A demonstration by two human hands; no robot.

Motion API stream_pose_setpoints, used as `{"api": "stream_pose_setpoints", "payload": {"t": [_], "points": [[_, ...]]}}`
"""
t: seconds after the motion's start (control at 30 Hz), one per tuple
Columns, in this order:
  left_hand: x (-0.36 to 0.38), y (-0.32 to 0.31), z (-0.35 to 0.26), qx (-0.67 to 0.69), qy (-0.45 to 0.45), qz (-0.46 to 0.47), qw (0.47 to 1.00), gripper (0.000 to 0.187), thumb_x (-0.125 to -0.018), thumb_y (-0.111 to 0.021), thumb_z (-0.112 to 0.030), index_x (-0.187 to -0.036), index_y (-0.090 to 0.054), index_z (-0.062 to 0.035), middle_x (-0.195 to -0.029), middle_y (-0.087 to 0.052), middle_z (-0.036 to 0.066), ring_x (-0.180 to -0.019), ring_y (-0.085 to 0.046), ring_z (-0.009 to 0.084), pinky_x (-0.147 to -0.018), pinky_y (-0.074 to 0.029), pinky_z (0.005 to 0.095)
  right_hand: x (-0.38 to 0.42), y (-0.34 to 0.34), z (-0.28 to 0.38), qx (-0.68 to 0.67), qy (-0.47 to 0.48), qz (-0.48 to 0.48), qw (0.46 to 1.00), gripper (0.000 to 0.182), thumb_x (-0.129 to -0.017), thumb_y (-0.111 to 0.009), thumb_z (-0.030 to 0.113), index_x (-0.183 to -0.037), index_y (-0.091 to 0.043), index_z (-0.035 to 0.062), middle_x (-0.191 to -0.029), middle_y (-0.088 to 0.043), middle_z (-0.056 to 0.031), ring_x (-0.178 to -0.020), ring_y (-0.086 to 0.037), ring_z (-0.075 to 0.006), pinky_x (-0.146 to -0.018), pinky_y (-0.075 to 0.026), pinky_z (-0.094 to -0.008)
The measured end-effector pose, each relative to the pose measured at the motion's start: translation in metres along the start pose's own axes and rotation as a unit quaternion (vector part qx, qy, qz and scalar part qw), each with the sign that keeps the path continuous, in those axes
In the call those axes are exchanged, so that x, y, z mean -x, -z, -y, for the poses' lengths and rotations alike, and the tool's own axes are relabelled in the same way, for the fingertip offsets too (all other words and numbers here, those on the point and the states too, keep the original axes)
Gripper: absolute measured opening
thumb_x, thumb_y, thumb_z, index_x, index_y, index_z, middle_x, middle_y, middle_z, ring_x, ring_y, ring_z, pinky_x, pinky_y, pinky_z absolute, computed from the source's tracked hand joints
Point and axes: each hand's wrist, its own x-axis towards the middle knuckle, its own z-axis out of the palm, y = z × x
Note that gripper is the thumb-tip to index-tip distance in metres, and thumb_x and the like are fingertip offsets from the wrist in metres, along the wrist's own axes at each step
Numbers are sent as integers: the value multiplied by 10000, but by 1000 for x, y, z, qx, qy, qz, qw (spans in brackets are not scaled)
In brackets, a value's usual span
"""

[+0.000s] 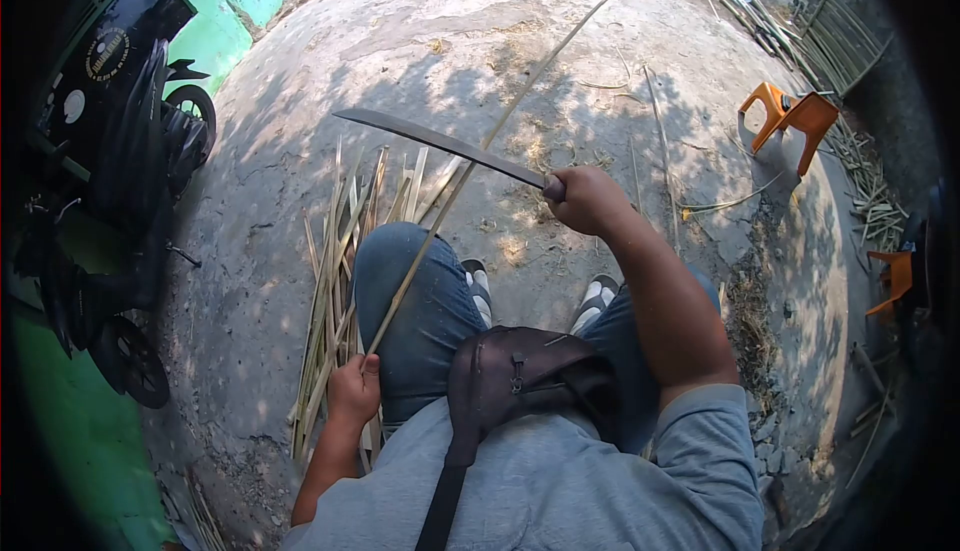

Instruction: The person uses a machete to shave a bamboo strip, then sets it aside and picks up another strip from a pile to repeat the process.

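My right hand [587, 201] is closed round the handle of a machete [430, 137], held out in front of me with its long dark blade pointing left. The blade crosses a long thin bamboo strip [520, 99] in this view. Beside my left knee, my left hand [355, 389] grips the lower end of that strip, thumb along it. From there the strip slants over the knee and reaches up and right across the ground. A pile of split bamboo strips [330, 281] lies to the left of my leg, partly hidden by the knee and my left forearm.
A dark motorbike [130, 211] stands at the left by a green wall [215, 11]. An orange plastic stool [785, 121] is at the right, with more bamboo strips [870, 186] heaped behind it. A black waist bag [530, 371] rests on my lap.
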Motion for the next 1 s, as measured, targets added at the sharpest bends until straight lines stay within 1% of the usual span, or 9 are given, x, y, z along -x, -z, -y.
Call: {"api": "stream_pose_setpoints", "payload": {"t": [0.03,0.17,0.3,0.4,0.53,0.63,0.7,0.9,1.0], "points": [[1,1,0,0,0,0,1000,694,-1067,-447,-612,-821,-618,14,-733,-620,303,-784,-624,557,-642,-472,562,1,3,1,-14,-19,9,1000,198,-902,-676,271,-993,-775,125,-911,-736,-196,-876,-706,-416,-784,-563,-507],[-1,5,-2,16,2,18,1000,719,-1063,-441,-630,-861,-639,31,-742,-626,299,-781,-638,543,-654,-484,531,17,-9,10,-41,49,4,998,172,-894,-708,241,-912,-724,71,-833,-700,-215,-805,-677,-443,-733,-535,-513],[-8,10,4,50,8,62,997,753,-1057,-430,-658,-896,-652,44,-743,-626,289,-767,-649,520,-670,-487,507,24,-19,17,-2,164,16,986,173,-903,-642,228,-851,-699,74,-787,-671,-228,-784,-653,-461,-712,-517,-547],[-9,11,12,50,21,72,996,767,-1055,-421,-670,-907,-653,45,-741,-624,285,-754,-644,512,-672,-486,506,15,8,20,53,105,70,991,179,-896,-655,256,-945,-750,111,-883,-728,-186,-850,-697,-425,-774,-557,-509],[-12,22,1,23,33,74,996,787,-1048,-412,-688,-907,-659,46,-748,-628,297,-778,-644,528,-676,-489,511,-6,-2,-10,1,6,23,1000,225,-940,-633,294,-964,-758,109,-891,-726,-208,-848,-693,-435,-771,-556,-513],[-9,22,-1,19,27,68,997,801,-1041,-405,-702,-893,-668,40,-749,-630,307,-806,-643,546,-683,-497,527,6,3,2,-6,9,22,1000,245,-944,-637,309,-963,-755,94,-884,-722,-218,-854,-690,-443,-780,-555,-524],[-8,21,1,19,29,75,997,803,-1039,-403,-706,-888,-670,37,-749,-629,307,-813,-642,549,-687,-499,535,16,2,10,-35,54,37,997,262,-952,-639,308,-973,-752,72,-889,-723,-228,-871,-691,-451,-802,-553,-531],[-12,16,9,18,11,71,997,793,-1043,-389,-698,-894,-690,21,-790,-656,308,-844,-648,549,-710,-503,557,26,-12,29,47,174,6,984,187,-895,-666,254,-839,-710,81,-825,-705,-197,-840,-693,-436,-772,-558,-524],[-12,12,13,18,14,61,998,792,-1045,-384,-695,-902,-694,20,-798,-657,314,-854,-647,551,-715,-503,562,6,-6,12,61,99,23,993,208,-929,-629,270,-883,-733,96,-843,-708,-201,-832,-687,-438,-760,-555,-528]]}}
